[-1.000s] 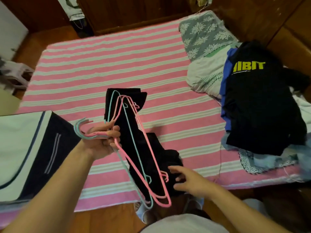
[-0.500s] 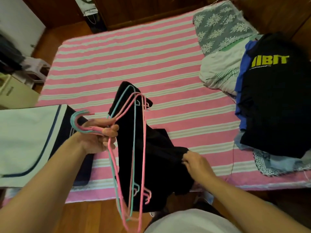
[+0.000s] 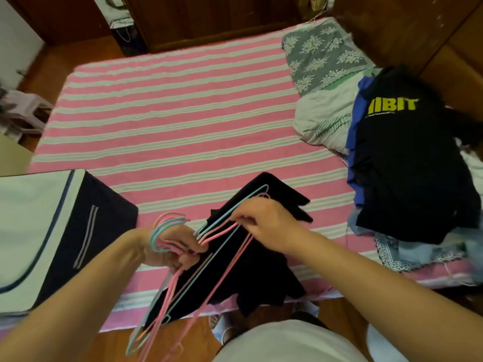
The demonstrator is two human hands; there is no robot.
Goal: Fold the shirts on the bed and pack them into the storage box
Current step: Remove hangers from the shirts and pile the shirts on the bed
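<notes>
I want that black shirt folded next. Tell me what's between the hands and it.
The hangers. The left hand grips the bundle by its hooks, and the right hand pinches the wires. The bundle hangs over the black shirt lying on the bed. Neither hand is free for the shirt until the hangers are set down.

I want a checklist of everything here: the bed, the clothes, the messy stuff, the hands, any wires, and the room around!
Surface: bed with a pink-and-white striped sheet.
Job's things: black shirt at the near edge; clothes pile at right; storage box at left.
Clutter: pink and blue hangers; floral pillow; crumpled white blanket.
Hands: left hand grips the hanger hooks; right hand pinches the hangers.
Cables: nothing seen for certain.
Surroundings: wooden floor, dark wooden furniture.
</notes>
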